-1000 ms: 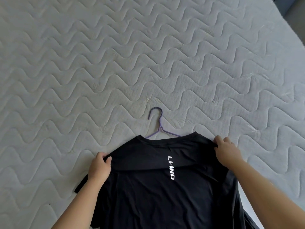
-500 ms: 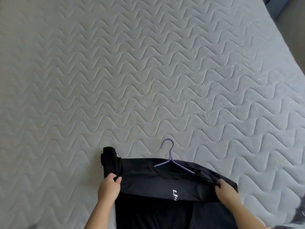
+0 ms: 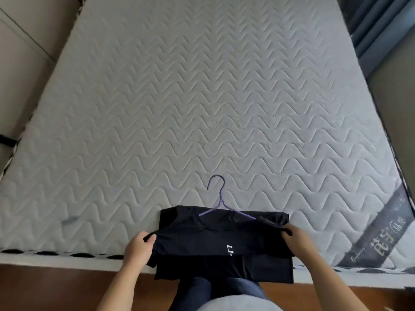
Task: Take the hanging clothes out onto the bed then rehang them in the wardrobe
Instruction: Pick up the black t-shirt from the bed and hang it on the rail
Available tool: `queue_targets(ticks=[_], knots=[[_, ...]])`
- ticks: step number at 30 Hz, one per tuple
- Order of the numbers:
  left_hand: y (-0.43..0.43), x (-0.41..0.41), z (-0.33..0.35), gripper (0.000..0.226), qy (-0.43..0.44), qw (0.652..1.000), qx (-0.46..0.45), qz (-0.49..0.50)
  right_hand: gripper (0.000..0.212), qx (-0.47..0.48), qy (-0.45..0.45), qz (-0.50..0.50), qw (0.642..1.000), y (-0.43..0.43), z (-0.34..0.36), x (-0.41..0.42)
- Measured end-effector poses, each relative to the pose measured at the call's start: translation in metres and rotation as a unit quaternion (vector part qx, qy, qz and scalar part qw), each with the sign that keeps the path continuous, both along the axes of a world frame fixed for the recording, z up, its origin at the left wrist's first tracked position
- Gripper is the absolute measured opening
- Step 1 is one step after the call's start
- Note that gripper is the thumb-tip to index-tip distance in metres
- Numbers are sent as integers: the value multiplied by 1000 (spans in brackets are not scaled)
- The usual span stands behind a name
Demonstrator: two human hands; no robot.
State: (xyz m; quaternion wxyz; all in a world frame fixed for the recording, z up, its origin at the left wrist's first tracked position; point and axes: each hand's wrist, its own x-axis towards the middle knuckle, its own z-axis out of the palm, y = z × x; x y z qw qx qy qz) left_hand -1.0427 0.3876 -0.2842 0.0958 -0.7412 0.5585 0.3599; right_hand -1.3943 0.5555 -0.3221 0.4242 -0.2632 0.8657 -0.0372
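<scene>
The bed (image 3: pixel 202 97) is big and has a bare white mattress with wavy lines stitched all over it. Near the right corner a dark grey band (image 3: pixel 379 227) runs across the mattress, with pale writing on it that is too small to read. A black T-shirt (image 3: pixel 224 239) lies at the near edge of the bed, folded over, and its bottom part hangs off the edge. It has a bit of white lettering on it. A purple hanger (image 3: pixel 221 200) is tucked in the neck of the shirt, and its hook rests flat on the mattress, pointing away. Below the bed is a brown wooden floor (image 3: pixel 56 288).
</scene>
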Motion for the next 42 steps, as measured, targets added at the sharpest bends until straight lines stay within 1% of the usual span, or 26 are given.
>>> queue_targets(ticks=[2, 3, 4, 6, 7, 9, 12, 14, 18, 21, 23, 26, 28, 31, 33, 35, 38, 42], knots=[[2, 4, 15, 32, 18, 999, -40, 19, 24, -35, 8, -11, 999, -6, 14, -1], [3, 6, 24, 32, 29, 997, -64, 27, 25, -55, 8, -13, 998, -11, 22, -1], [4, 9, 34, 32, 39, 995, -90, 34, 22, -74, 6, -13, 997, -16, 29, 0], [6, 17, 55, 29, 49, 986, -153, 42, 8, -103, 9, 0, 995, -29, 46, 2], [7, 24, 66, 28, 51, 980, -187, 44, 4, -118, 11, 11, 993, -39, 56, 5], [6, 40, 88, 26, 57, 963, -256, 58, 11, -150, 16, 38, 988, -64, 76, 12], [2, 74, 124, 28, 55, 932, -346, 91, 27, -219, 42, 94, 970, -107, 111, 30], [5, 101, 147, 29, 44, 912, -393, 114, 28, -258, 44, 126, 957, -132, 132, 52], [32, 175, 183, 26, -12, 877, -457, 146, 22, -280, 42, 192, 940, -168, 169, 122], [69, 242, 195, 23, -44, 858, -473, 194, 30, -309, 31, 238, 920, -183, 195, 190], [99, 290, 196, 23, -43, 843, -476, 249, 38, -319, 42, 289, 901, -190, 211, 243], [149, 355, 198, 27, -29, 809, -475, 344, 47, -333, 46, 366, 868, -193, 231, 330], [187, 397, 198, 32, -31, 785, -466, 408, 48, -344, 32, 411, 844, -191, 239, 392], [246, 453, 191, 38, -52, 758, -443, 475, 45, -358, 4, 478, 802, -182, 242, 480], [282, 482, 184, 37, -40, 738, -432, 517, 43, -363, -13, 516, 776, -175, 240, 531], [309, 504, 177, 35, -39, 719, -422, 551, 43, -361, -22, 547, 755, -171, 235, 575], [330, 529, 167, 31, -52, 699, -410, 584, 44, -349, -21, 592, 726, -178, 226, 633], [326, 561, 151, 17, -73, 683, -409, 601, 43, -340, -31, 621, 705, -207, 208, 705]])
